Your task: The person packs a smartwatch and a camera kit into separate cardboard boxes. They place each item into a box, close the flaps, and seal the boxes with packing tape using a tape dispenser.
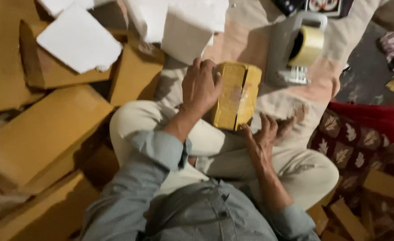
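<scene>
From the head camera, you are sitting cross-legged on a pale cloth (268, 100), and the small yellow-brown cardboard box wrapped in clear tape (237, 95) rests in front of your knees, standing on its end and leaning slightly to the right. Its faces are mustard-coloured, and a glossy band of tape runs lengthwise down the middle, wrinkled and catching the light; a seam shows along that band.

Your left hand (200, 85) lies over the box's upper left corner, fingers curled onto the top edge, so it grips the box from that side. Your right hand (263, 134) sits at the box's lower right corner, fingers spread wide and loose, its fingertips touching or just beside the bottom edge; you cannot tell whether it presses.

Just beyond the box, to the right, stands a grey tape dispenser with a roll of tan tape (295, 49). White foam blocks (186, 27) lie behind the box, and flat brown cardboard boxes (45, 134) pile up on your left.
</scene>
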